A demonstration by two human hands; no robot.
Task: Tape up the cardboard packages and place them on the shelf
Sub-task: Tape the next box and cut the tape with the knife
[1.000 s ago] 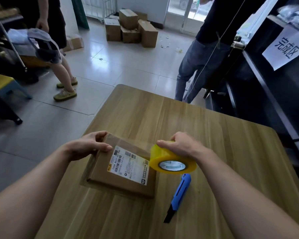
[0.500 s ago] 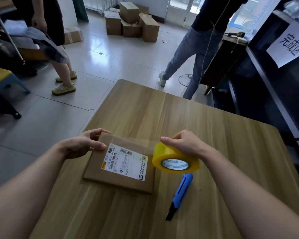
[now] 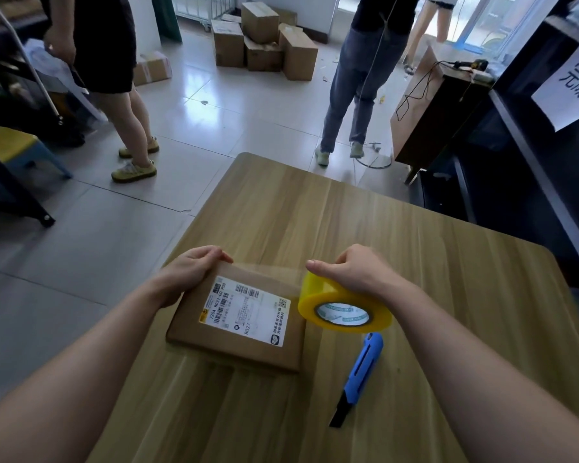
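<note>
A flat brown cardboard package [image 3: 194, 332] with a white shipping label lies on the wooden table [image 3: 448, 295]. My left hand [image 3: 188, 272] grips its far left corner, fingers curled over the edge. My right hand [image 3: 358, 272] holds a yellow tape roll [image 3: 343, 304] just off the package's right side. A clear strip of tape runs from the roll along the package's far edge. The dark shelf [image 3: 545, 182] with a white paper sign [image 3: 572, 88] stands on the right.
A blue utility knife [image 3: 360, 375] lies on the table right of the package. Two people stand on the tiled floor beyond the table. Stacked cardboard boxes [image 3: 264, 41] sit at the back. A brown cabinet [image 3: 428, 105] stands beside the shelf.
The package was tilted up and now lies flat. My left hand has curled over its far left corner. The tape roll stays at the right edge. The person in jeans stepped away.
</note>
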